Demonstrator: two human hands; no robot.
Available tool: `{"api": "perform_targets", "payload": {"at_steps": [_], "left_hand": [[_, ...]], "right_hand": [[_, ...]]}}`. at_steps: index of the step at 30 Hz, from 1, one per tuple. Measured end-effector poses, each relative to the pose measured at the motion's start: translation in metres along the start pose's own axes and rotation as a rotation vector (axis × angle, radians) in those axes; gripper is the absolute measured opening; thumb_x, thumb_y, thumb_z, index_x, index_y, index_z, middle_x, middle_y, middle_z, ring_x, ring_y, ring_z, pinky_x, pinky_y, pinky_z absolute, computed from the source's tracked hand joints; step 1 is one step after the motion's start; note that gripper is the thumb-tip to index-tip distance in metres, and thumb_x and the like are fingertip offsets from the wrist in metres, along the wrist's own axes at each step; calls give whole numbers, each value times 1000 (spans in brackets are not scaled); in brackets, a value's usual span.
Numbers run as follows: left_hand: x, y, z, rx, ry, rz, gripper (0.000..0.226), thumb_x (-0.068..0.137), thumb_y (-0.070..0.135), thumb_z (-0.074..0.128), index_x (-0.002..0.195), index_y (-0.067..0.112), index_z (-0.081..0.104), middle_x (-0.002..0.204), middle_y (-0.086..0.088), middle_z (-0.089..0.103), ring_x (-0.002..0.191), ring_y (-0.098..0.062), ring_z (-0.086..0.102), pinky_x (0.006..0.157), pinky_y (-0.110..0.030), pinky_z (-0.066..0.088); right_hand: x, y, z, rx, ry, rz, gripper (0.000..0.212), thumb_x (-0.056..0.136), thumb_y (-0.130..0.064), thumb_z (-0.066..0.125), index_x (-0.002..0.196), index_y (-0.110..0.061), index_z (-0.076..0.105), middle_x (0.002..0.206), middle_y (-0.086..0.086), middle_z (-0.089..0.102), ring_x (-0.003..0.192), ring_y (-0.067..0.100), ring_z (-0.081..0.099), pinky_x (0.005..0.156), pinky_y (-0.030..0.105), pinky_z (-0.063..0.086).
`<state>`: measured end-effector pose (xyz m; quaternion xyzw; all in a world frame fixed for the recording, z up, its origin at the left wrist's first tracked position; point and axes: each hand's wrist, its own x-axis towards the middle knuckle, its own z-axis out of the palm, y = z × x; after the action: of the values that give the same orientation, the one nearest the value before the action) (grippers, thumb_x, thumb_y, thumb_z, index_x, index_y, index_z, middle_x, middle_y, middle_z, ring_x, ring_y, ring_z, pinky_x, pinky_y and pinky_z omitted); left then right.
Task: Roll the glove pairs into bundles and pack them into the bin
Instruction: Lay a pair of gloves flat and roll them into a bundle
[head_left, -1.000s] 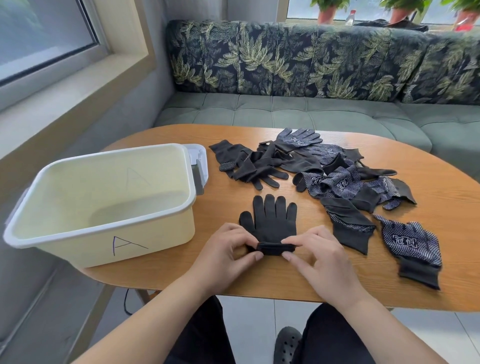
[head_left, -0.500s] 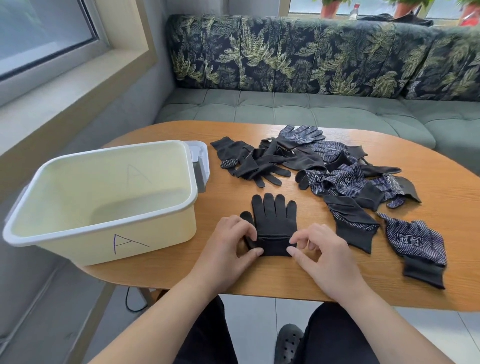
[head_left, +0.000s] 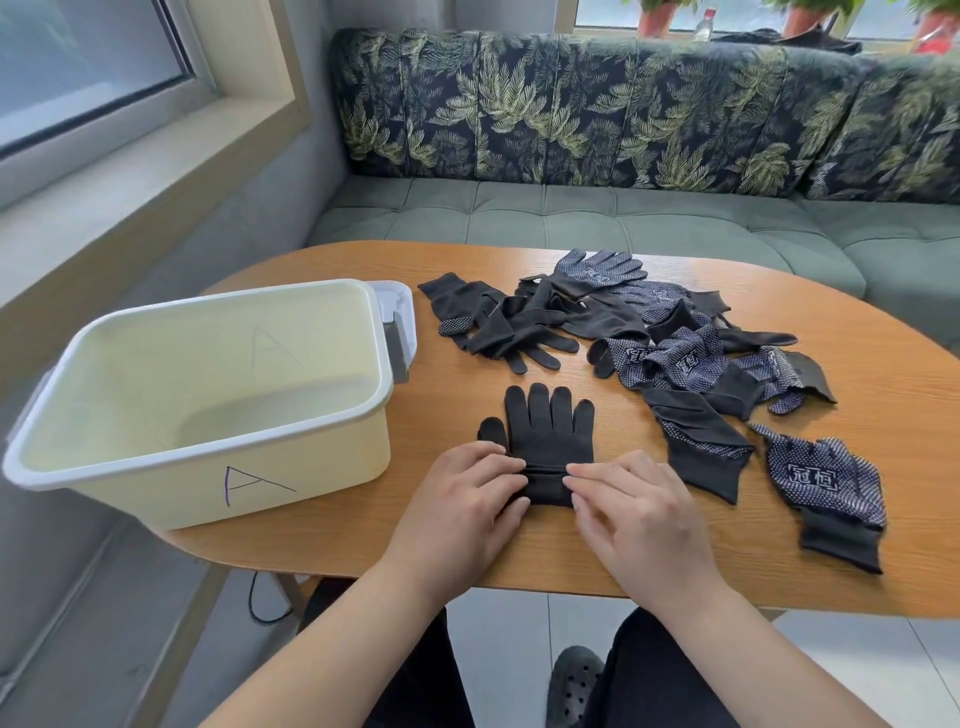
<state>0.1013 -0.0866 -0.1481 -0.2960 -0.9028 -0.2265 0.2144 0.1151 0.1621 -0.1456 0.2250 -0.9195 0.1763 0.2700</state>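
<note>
Glove pair (head_left: 545, 431) — plain black knit, lying flat, cuff end rolled into a short thick fold. On counter (head_left: 893, 364) nr front edge, just R of cream bin (head_left: 311, 483) marked "A". Loose glove pile (head_left: 665, 338) sits beyond and to R. Long axis runs near-to-far; fingertips pt away toward sofa (head_left: 571, 218), thumb out to L. Left grip (head_left: 457, 514) and right grip (head_left: 639, 525) both clamped on the rolled cuff — one at each end.

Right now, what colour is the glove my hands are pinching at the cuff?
The glove is plain black, best seen in the head view.
</note>
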Motion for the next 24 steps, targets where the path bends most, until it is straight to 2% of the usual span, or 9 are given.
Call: {"api": "perform_targets", "payload": {"at_steps": [3, 6, 9, 12, 15, 17, 19, 24], "left_hand": [[1, 0, -1, -17, -26, -34, 24, 101, 39, 71, 113, 19, 78, 128, 10, 72, 134, -18, 57, 114, -40, 45], [1, -4, 0, -71, -37, -51, 20, 104, 36, 68, 112, 20, 76, 127, 10, 71, 134, -17, 57, 112, -41, 46], [1, -5, -2, -85, -43, -69, 21, 107, 36, 65, 115, 19, 74, 126, 9, 71, 131, -18, 58, 109, -41, 47], [3, -1, -6, -89, -76, -83, 31, 105, 39, 67, 129, 20, 67, 126, 8, 68, 130, -18, 56, 109, -38, 47], [4, 2, -11, -149, -73, -124, 36, 101, 32, 73, 134, 20, 63, 123, 10, 67, 125, -15, 57, 104, -38, 51], [4, 3, -15, -165, -82, -154, 36, 103, 33, 70, 137, 24, 62, 121, 12, 67, 120, -12, 59, 101, -36, 52], [3, 4, -18, -167, -108, -185, 38, 105, 39, 65, 142, 30, 59, 121, 13, 66, 114, -10, 60, 97, -32, 52], [5, 7, -22, -172, -113, -195, 35, 106, 36, 64, 141, 31, 59, 118, 12, 68, 106, -8, 60, 89, -32, 53]], "right_hand": [[1, -1, -2, 10, -26, 2, 20, 96, -30, 74, 111, -20, 82, 118, -11, 77, 102, 19, 66, 87, 42, 54], [3, 0, -5, 38, -67, 8, 32, 92, -39, 79, 119, -22, 79, 122, -13, 74, 107, 19, 64, 94, 40, 54], [4, 2, -5, 60, -84, 27, 32, 92, -37, 83, 120, -24, 78, 123, -16, 72, 109, 17, 62, 94, 41, 53], [4, 4, -5, 95, -82, 46, 28, 91, -30, 84, 118, -25, 78, 120, -17, 72, 108, 15, 61, 93, 41, 54], [6, 3, -9, 159, -77, 84, 25, 92, -28, 82, 117, -27, 78, 113, -25, 69, 103, 10, 60, 92, 36, 53], [6, 3, -11, 242, -81, 147, 25, 93, -29, 80, 118, -29, 77, 105, -32, 60, 95, 3, 58, 86, 26, 52], [6, 4, -12, 338, -104, 235, 28, 93, -32, 80, 120, -36, 76, 98, -28, 56, 90, 7, 61, 79, 22, 51], [7, 6, -13, 500, -98, 383, 28, 93, -34, 80, 117, -47, 73, 93, -14, 73, 86, 16, 65, 75, 18, 51]]}}
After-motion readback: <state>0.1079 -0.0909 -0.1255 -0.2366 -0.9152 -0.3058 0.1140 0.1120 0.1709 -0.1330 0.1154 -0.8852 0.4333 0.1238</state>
